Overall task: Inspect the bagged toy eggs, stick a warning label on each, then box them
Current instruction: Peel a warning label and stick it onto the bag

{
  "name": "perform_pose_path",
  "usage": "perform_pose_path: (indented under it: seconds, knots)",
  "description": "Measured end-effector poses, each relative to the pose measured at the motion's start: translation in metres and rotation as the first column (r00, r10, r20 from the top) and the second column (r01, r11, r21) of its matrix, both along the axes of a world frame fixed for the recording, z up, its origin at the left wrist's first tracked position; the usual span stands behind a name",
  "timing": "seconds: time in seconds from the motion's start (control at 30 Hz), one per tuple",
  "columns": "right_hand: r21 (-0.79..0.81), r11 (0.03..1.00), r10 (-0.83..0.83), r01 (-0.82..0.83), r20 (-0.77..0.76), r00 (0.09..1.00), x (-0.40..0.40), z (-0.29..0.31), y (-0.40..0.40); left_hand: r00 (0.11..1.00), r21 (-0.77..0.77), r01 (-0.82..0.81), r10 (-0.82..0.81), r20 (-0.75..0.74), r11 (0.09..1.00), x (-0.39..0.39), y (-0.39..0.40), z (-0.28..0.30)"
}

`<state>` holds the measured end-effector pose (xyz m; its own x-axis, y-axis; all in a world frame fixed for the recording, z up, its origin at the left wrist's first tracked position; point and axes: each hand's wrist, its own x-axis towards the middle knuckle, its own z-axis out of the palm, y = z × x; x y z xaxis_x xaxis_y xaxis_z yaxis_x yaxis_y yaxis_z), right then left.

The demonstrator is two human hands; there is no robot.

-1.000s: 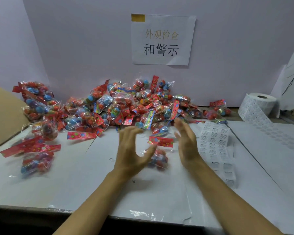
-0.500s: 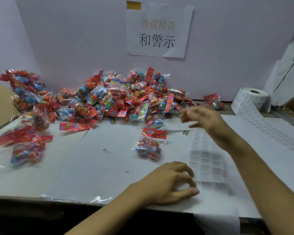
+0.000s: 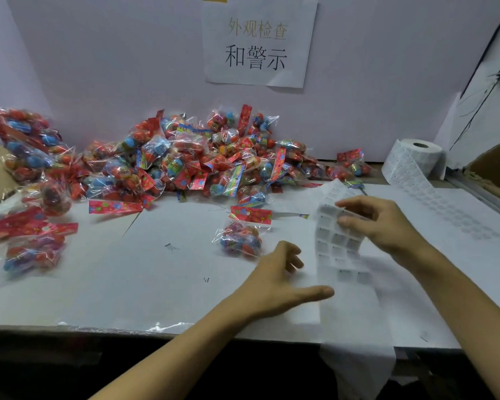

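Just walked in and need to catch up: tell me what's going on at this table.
A person is labelling bagged toy eggs. The right hand holds a strip of warning labels, lifted off the table, fingertips on one label. The left hand hovers open beside the strip, holding nothing. One bag of eggs lies alone in front of the hands, waiting. A big pile of bags sits against the back wall, and a label roll stands at the right.

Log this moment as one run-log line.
stage: labelling | right hand: grips label strip, lifted | left hand: open beside it | single bag: on table, untouched
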<state>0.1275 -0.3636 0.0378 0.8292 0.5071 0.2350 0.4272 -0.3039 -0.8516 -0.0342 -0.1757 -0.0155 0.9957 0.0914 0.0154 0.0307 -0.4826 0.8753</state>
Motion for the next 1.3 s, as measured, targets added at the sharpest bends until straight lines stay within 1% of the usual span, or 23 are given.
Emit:
perform_pose_path:
  seconds: [0.03, 0.07, 0.13, 0.17, 0.2, 0.23, 0.27, 0.3, 0.33, 0.37, 0.4, 0.43, 0.5, 0.57, 0.63, 0.7, 0.9, 1.07, 1.13, 1.2, 1.23, 1.27, 1.3]
  knots:
    - [0.047, 0.999, 0.009, -0.008, -0.019, 1.0, 0.001, 0.004, 0.001, 0.999, -0.158, -0.023, 0.018, -0.035, 0.987, 0.002, -0.003, 0.003]
    - [0.078, 0.997, 0.019, -0.016, -0.03, 0.999, 0.001, 0.008, 0.003, 0.998, -0.329, -0.05, 0.033, -0.058, 0.943, 0.005, -0.005, 0.005]
    - [0.117, 0.992, 0.04, -0.035, -0.04, 0.998, 0.001, 0.015, 0.004, 0.997, -0.599, -0.065, 0.032, -0.065, 0.798, 0.009, -0.008, 0.01]
    - [0.119, 0.992, 0.04, -0.035, -0.037, 0.999, 0.001, 0.017, 0.004, 0.999, -0.669, -0.04, 0.012, -0.047, 0.742, 0.009, -0.01, 0.013]
    - [0.099, 0.995, 0.025, -0.022, -0.022, 0.999, -0.001, 0.019, 0.004, 1.0, -0.702, -0.009, -0.01, -0.023, 0.713, 0.009, -0.011, 0.013]
    - [0.05, 0.999, -0.009, 0.007, 0.036, 0.999, -0.005, 0.02, 0.004, 1.0, -0.712, 0.016, -0.026, -0.003, 0.702, 0.008, -0.012, 0.012]
    - [-0.014, 0.998, -0.064, 0.067, 0.164, 0.984, -0.009, 0.021, 0.004, 0.999, -0.711, 0.031, -0.032, 0.012, 0.703, 0.008, -0.013, 0.011]
    - [-0.047, 0.988, -0.119, 0.145, 0.358, 0.926, -0.015, 0.021, 0.004, 0.999, -0.705, 0.033, -0.026, 0.021, 0.708, 0.007, -0.014, 0.009]
    - [-0.032, 0.98, -0.143, 0.196, 0.568, 0.81, -0.021, 0.02, 0.004, 1.0, -0.702, 0.028, -0.011, 0.028, 0.711, 0.007, -0.014, 0.008]
    - [0.005, 0.982, -0.131, 0.188, 0.738, 0.663, -0.028, 0.021, 0.004, 0.999, -0.699, 0.02, 0.007, 0.036, 0.715, 0.007, -0.014, 0.007]
    - [0.004, 0.993, -0.068, 0.116, 0.826, 0.559, -0.034, 0.021, 0.003, 0.999, -0.691, 0.015, 0.024, 0.046, 0.722, 0.007, -0.013, 0.006]
    - [-0.051, 0.999, 0.035, 0.014, 0.845, 0.534, -0.041, 0.023, 0.002, 0.998, -0.681, 0.014, 0.035, 0.058, 0.732, 0.007, -0.013, 0.005]
    - [-0.215, 0.964, 0.264, -0.155, 0.745, 0.612, -0.052, 0.024, 0.001, 0.996, -0.655, 0.023, 0.037, 0.078, 0.755, 0.006, -0.012, 0.004]
    - [-0.322, 0.924, 0.37, -0.206, 0.618, 0.694, -0.058, 0.022, 0.001, 0.995, -0.627, 0.039, 0.03, 0.099, 0.778, 0.004, -0.012, 0.004]
    - [-0.353, 0.905, 0.405, -0.238, 0.545, 0.734, -0.061, 0.022, 0.001, 0.992, -0.609, 0.059, 0.022, 0.124, 0.791, 0.003, -0.013, 0.004]
    - [-0.376, 0.885, 0.442, -0.273, 0.498, 0.746, -0.062, 0.02, 0.002, 0.99, -0.569, 0.073, 0.011, 0.143, 0.819, 0.003, -0.012, 0.005]
    - [-0.453, 0.854, 0.467, -0.257, 0.448, 0.762, -0.063, 0.019, 0.007, 0.982, -0.326, 0.051, 0.013, 0.19, 0.944, 0.004, -0.006, -0.001]
    - [-0.417, 0.842, 0.474, -0.343, 0.27, 0.838, -0.06, 0.02, 0.006, 0.98, -0.27, 0.044, 0.012, 0.2, 0.962, -0.002, -0.006, -0.001]
    - [-0.425, 0.832, 0.48, -0.356, 0.232, 0.846, -0.059, 0.02, 0.005, 0.979, -0.237, 0.038, 0.011, 0.204, 0.971, -0.002, -0.008, -0.001]
    - [-0.403, 0.86, 0.435, -0.313, 0.259, 0.862, -0.058, 0.019, 0.006, 0.978, -0.223, 0.029, 0.019, 0.209, 0.974, -0.001, -0.01, -0.002]
    - [-0.335, 0.916, 0.332, -0.222, 0.316, 0.889, -0.056, 0.017, 0.006, 0.978, -0.222, 0.024, 0.023, 0.207, 0.975, -0.001, -0.011, -0.002]
    - [-0.216, 0.973, 0.161, -0.079, 0.392, 0.906, -0.053, 0.017, 0.006, 0.979, -0.21, 0.031, 0.012, 0.204, 0.977, -0.001, -0.01, -0.003]
    - [-0.063, 0.994, -0.047, 0.086, 0.466, 0.884, -0.049, 0.019, 0.005, 0.979, -0.164, 0.044, -0.01, 0.203, 0.985, -0.002, -0.01, -0.003]
